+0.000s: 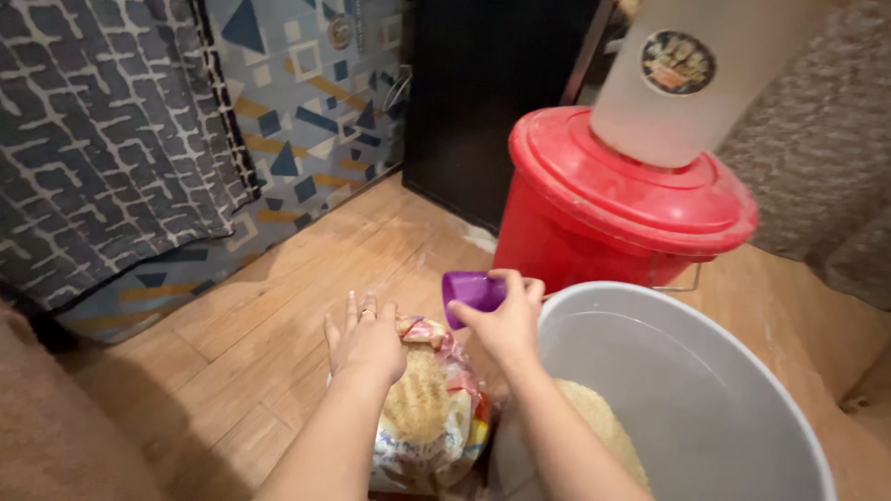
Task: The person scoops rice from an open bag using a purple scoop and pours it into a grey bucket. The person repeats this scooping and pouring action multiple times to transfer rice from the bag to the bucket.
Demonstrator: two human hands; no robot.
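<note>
My right hand (506, 320) grips a small purple cup (471, 292), held just left of a large grey bucket's rim (594, 292). The bucket has pale grain (608, 436) heaped in its bottom. My left hand (367, 339), fingers spread and a ring on one finger, rests on the top of a printed plastic bag of grain (432, 422) that stands on the wooden floor (278, 297) against the bucket. The bag's mouth is partly hidden under my left hand.
A red bucket with a red lid (631, 186) stands behind the grey one, with a white container (687, 83) on top. A dark cabinet (492, 93) is at the back. Patterned curtains (121, 130) hang on the left.
</note>
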